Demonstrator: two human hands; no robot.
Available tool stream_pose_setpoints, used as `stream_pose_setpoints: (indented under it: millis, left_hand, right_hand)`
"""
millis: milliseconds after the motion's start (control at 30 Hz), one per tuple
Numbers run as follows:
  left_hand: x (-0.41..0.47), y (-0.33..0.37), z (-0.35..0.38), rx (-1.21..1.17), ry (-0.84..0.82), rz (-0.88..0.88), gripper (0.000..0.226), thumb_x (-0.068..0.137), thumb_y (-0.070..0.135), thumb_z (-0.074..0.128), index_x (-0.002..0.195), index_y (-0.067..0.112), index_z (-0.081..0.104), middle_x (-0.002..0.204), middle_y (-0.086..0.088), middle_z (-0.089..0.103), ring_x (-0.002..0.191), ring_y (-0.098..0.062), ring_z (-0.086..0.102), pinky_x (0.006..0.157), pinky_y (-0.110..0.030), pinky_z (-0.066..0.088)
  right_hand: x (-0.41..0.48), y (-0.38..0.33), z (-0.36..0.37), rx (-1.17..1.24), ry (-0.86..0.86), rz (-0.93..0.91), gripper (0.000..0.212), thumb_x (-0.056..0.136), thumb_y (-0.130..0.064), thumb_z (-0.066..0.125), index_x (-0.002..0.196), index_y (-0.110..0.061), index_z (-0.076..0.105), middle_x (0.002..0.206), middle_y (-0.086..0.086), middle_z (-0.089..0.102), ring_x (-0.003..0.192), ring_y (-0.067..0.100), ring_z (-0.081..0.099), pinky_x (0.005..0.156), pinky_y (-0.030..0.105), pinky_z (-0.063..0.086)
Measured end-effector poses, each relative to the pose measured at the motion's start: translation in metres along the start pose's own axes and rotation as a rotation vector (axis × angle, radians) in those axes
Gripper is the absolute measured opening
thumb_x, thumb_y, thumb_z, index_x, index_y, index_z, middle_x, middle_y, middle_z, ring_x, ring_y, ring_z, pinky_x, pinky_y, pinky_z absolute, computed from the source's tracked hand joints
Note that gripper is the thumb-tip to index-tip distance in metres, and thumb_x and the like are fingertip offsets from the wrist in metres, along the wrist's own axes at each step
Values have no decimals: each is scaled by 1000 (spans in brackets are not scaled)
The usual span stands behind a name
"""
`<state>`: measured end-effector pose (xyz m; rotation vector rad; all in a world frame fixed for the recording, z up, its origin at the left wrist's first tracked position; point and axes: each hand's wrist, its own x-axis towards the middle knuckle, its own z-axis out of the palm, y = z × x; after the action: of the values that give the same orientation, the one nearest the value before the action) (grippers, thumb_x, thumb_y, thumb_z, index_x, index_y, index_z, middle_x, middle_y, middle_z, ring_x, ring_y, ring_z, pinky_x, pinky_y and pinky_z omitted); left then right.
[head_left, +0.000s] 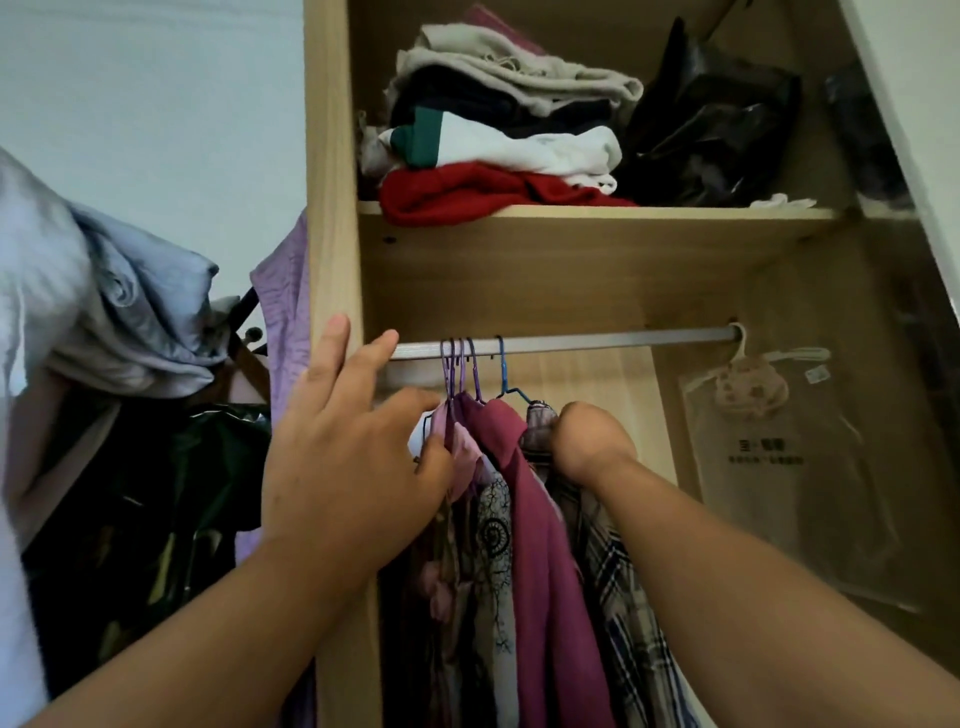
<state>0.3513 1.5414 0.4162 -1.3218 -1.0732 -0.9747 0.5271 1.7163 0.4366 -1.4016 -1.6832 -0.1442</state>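
Both hands are raised to the hanging clothes inside a wardrobe. The right hand (587, 441) is curled into a fist around the top of a plaid shirt (623, 597), which is gripped at its collar just below a blue hanger (503, 374). The left hand (358, 457) is held wide, with fingers straight and spread; its thumb is brought up against a pink garment (465, 447), and one fingertip is seen just at the end of the metal rail (597, 340).

The plaid shirt is hung from the rail directly under the right hand. Between the two hands a maroon garment (540, 545) and a patterned pale garment (493, 545) are hung close together, touching one another, from purple hangers (460, 369) bunched just above the left thumb.

Beyond the right hand, a clear plastic bag (779, 467) is hung from the far end of the rail. Above both hands a wooden shelf (597, 221) is loaded with a pile of folded clothes (498, 130), a red garment (467, 195) lying lowest, and a black bag (711, 130) just beside the pile. Outside the left hand, past the wardrobe's side panel (332, 208), a lilac garment (285, 280) and a grey cloth (130, 312) are seen.
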Motion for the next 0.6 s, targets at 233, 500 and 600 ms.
stream_pose_setpoints:
  millis: [233,500,600]
  left_hand:
    - [-1,0,2,-19,33,2,37,74,38,45,88,20,75,133,-13,55,139,-35,29,113,-40,27]
    - [-1,1,-2,24,-54,15,27,75,30,55,89,19,75,136,-15,52,139,-39,27,111,-46,29]
    - [-5,7,-4,86,-106,17,26,77,35,54,92,23,72,145,-14,42,141,-38,23,105,-60,25]
  right_hand:
    - [9,33,-21,7,136,57,17,92,-9,45,94,-2,60,105,23,65,99,36,62,73,31,44]
    - [-38,101,-62,98,237,-7,30,98,-27,43,86,-7,62,90,22,66,88,39,60,69,33,40]
    - [-76,134,-89,161,203,-14,29,97,-28,46,85,-11,66,77,10,66,75,32,62,64,31,43]
